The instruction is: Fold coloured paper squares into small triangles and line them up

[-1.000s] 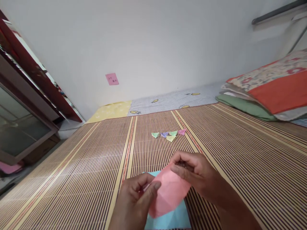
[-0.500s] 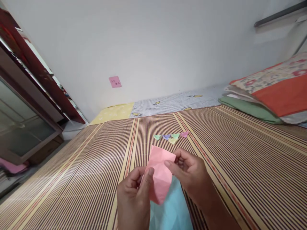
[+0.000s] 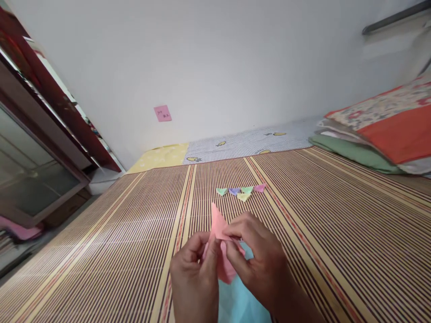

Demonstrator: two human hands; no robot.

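Observation:
A sheet of pink paper [image 3: 219,224] is held up between my two hands, its top corner folded over into a point. My left hand [image 3: 198,269] pinches its left side, thumb across the front. With fingers and thumb, my right hand [image 3: 257,255] grips the folded flap at the right; part of the paper is hidden behind these fingers. Below both hands lies a light blue sheet [image 3: 240,300], partly covered by them. Beyond the hands, several small folded paper triangles, among them a yellow one [image 3: 244,197] and a purple one [image 3: 234,191], sit on the striped mat [image 3: 134,251].
A pink note [image 3: 162,113] is stuck to the white wall [image 3: 235,58]. Folded bedding [image 3: 387,134] is stacked at the right. Checked cloth [image 3: 232,146] runs along the wall, and a glass-panelled cabinet [image 3: 30,166] stands at the left.
My right hand has moved inward over the pink paper, bringing its upper right corner down and toward the middle. My left hand keeps its hold at the left side.

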